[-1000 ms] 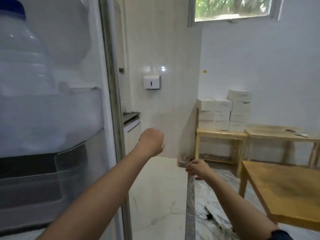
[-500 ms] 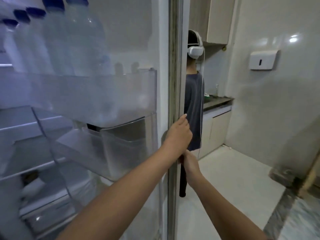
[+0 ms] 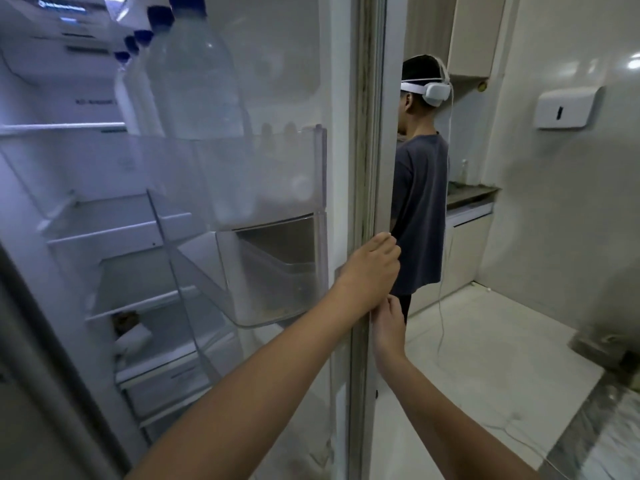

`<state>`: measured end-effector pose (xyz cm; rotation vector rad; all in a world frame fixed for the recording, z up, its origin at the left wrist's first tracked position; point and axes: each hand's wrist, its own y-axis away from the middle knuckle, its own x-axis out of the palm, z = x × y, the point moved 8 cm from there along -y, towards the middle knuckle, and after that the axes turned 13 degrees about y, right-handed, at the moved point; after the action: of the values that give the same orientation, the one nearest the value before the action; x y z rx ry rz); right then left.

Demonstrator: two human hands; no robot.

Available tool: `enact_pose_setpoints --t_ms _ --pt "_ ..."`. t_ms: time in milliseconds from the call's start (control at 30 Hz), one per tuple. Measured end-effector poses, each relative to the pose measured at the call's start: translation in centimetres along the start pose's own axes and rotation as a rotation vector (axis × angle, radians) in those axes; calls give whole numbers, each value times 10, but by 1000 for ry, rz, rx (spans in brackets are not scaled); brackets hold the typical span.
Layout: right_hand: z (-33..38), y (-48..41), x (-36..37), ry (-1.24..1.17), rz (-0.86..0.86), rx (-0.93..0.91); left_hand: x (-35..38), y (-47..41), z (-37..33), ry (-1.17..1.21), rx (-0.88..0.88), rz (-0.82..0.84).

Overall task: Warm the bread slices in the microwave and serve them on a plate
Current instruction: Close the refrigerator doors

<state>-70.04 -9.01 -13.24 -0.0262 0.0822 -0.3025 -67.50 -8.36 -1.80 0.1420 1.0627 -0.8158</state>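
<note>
The fridge door (image 3: 367,150) stands open in front of me, its inner side facing left. My left hand (image 3: 372,268) wraps around the door's outer edge at mid height. My right hand (image 3: 389,320) grips the same edge just below, from the far side. Clear door bins (image 3: 277,271) hang on the door; several large water bottles (image 3: 194,81) with blue caps stand in the upper bin. The fridge interior (image 3: 114,237) shows white shelves; a brown item (image 3: 126,318) lies on a low shelf. No bread, plate or microwave is in view.
A person (image 3: 420,202) in a dark shirt with a white headset stands just behind the door, back to me, a cable hanging to the floor. A counter (image 3: 467,197) and cabinets lie beyond. A white dispenser (image 3: 566,107) hangs on the tiled wall.
My view swung left from the room with wooden tables to the fridge. Both hands went onto the door's edge, and the door has swung wider, showing more of the shelves.
</note>
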Motion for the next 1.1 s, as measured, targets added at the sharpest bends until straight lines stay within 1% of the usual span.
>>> enact_pose_setpoints --t_ms 100,267,367,500,600,700,800,900,1000,1100 --pt "12 42 17 53 10 -54 -11 48 8 36 28 -101" --pt "22 103 57 142 35 -205 -30 133 27 41 121 -234" --pt "22 133 88 193 78 -276 -34 179 46 37 99 -260" --pt "29 169 131 230 209 -348 -40 237 69 53 51 -290" --pt "38 190 165 283 366 -446 -36 274 95 49 -25 -299" --pt "48 201 193 339 504 -587 -36 305 123 56 -113 -393" --pt "66 200 212 325 475 -726 -43 330 155 63 -249 -523" --pt "93 198 240 253 421 -837 -50 346 193 98 -368 -629" --pt "123 182 277 146 423 -895 -51 349 229 114 -444 -677" --pt "147 158 315 102 458 -937 -52 350 264 18 -539 -725"
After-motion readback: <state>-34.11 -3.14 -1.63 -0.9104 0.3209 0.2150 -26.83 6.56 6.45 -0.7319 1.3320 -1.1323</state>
